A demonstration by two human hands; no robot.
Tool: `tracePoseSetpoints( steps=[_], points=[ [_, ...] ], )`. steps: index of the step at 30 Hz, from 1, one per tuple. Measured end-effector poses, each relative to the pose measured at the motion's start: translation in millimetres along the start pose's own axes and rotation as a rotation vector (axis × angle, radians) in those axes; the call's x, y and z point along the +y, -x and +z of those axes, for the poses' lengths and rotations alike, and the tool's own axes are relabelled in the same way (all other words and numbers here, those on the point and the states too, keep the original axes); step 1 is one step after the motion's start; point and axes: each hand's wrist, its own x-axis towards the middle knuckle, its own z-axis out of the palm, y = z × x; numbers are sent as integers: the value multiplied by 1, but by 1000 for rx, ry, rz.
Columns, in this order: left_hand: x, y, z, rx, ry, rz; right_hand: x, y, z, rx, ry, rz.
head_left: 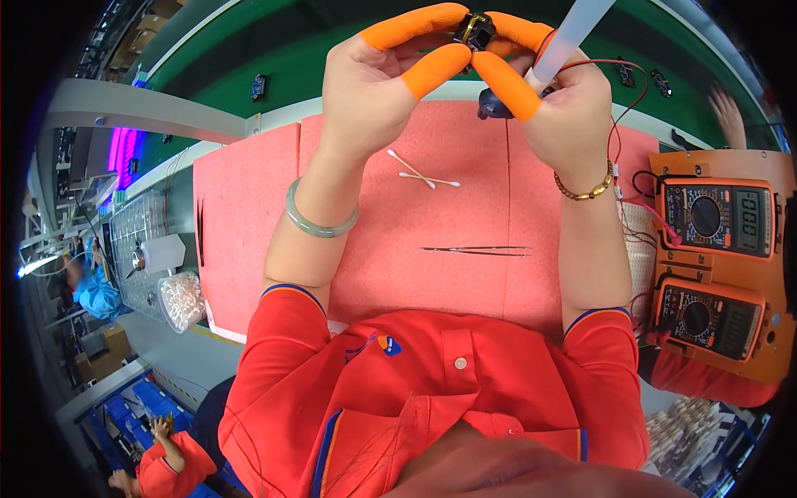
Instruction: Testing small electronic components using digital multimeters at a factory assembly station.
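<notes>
Above the pink mat, both hands' fingertips half-hide a small black part.

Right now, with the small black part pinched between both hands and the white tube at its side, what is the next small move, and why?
Probably ease the white tube's tip a little closer to the small black part. The left hand and right hand both pinch the part with orange-capped fingertips, raised above the pink mat, while the tube sits beside it, apparently short of contact.

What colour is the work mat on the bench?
Salmon pink foam work mat, seen best in the head view.
</notes>
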Motion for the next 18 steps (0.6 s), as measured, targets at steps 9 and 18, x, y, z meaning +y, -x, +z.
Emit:
tracePoseSetpoints(
  steps=[9, 18],
  points=[
    [12, 9, 7, -26, -140, 74, 4, 3, -8, -51, 511, -578],
    [2, 7, 11, 48, -521, 480, 10, 5, -1, 5, 463, -675]
  ],
)
